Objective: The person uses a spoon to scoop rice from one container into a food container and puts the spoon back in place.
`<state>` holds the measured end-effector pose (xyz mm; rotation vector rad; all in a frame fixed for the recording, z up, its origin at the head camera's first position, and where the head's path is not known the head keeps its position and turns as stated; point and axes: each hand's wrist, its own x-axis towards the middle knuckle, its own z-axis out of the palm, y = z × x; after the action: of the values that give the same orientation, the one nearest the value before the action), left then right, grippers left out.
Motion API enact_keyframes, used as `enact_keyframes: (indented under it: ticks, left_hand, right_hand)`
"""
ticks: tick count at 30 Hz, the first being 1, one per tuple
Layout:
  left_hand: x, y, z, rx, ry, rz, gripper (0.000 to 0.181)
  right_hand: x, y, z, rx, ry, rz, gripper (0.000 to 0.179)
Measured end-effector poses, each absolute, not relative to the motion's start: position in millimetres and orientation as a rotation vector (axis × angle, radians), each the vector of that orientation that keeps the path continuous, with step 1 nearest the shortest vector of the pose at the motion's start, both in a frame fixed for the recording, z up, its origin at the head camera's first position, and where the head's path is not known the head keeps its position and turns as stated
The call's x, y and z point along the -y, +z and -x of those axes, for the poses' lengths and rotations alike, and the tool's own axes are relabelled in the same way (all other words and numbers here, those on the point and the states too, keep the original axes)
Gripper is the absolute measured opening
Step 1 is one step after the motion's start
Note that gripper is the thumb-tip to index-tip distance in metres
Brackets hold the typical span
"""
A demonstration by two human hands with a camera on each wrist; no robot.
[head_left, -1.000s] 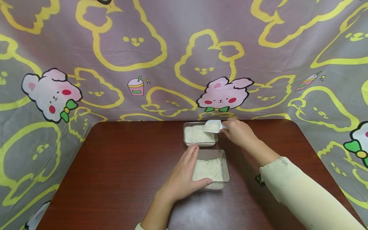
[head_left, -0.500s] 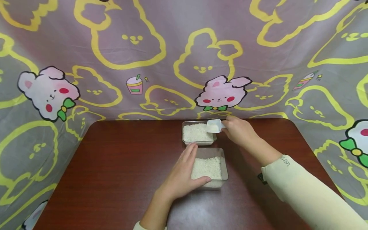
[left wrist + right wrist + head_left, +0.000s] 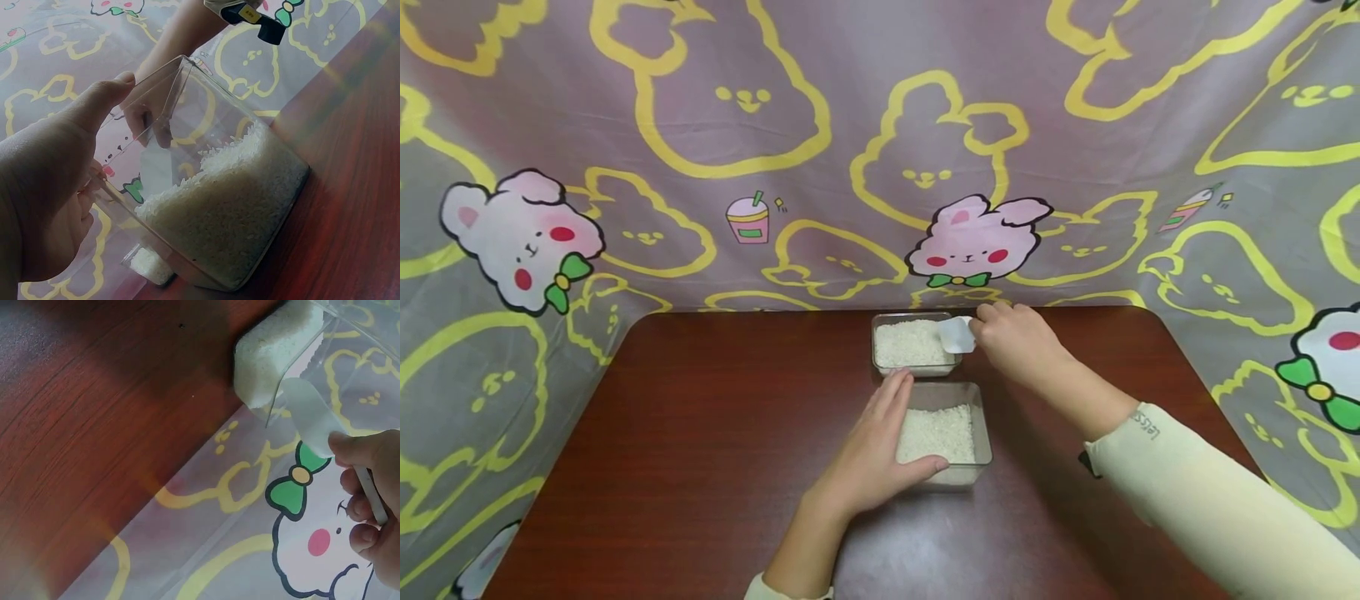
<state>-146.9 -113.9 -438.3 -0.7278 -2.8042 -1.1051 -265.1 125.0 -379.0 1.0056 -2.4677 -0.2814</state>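
In the head view, my right hand (image 3: pixel 1015 337) grips the handle of a white scoop (image 3: pixel 957 335) over the right side of the far clear container (image 3: pixel 917 372). The scoop is tipped with its underside showing, and rice (image 3: pixel 902 342) fills much of that container. My left hand (image 3: pixel 868 467) holds the near, larger clear container (image 3: pixel 982 425) at its left side, thumb across the front rim and fingers along the outer wall. Rice (image 3: pixel 219 206) in it lies in a slope in the left wrist view. The right wrist view shows fingers curled round the scoop handle (image 3: pixel 370 495).
Both containers stand on a dark red-brown wooden table (image 3: pixel 715 433), one behind the other. A patterned cloth (image 3: pixel 820 100) with cartoon bunnies hangs behind the table's back edge and along its sides.
My right hand has turned the scoop over above the far container; the rice seen in it a second ago no longer shows. The left hand keeps its hold on the near container.
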Motion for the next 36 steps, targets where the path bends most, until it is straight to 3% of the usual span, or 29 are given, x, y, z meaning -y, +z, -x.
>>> enact_keyframes:
  ticks: [13, 18, 36]
  left_hand:
    - [113.6, -439.2, 147.0, 2.795, -1.110, 0.717, 0.106]
    - [113.3, -438.4, 146.8, 2.804, -1.107, 0.714, 0.106]
    - [112.0, -438.1, 146.3, 2.800, -1.109, 0.721, 0.106]
  right_hand:
    - [-130.3, -379.9, 264.7, 2.409, -0.194, -1.023, 0.006]
    - [-133.6, -387.3, 265.6, 2.545, 0.045, -0.914, 0.018]
    - [-141.7, -400.9, 271.4, 2.865, 0.889, -0.516, 0.028]
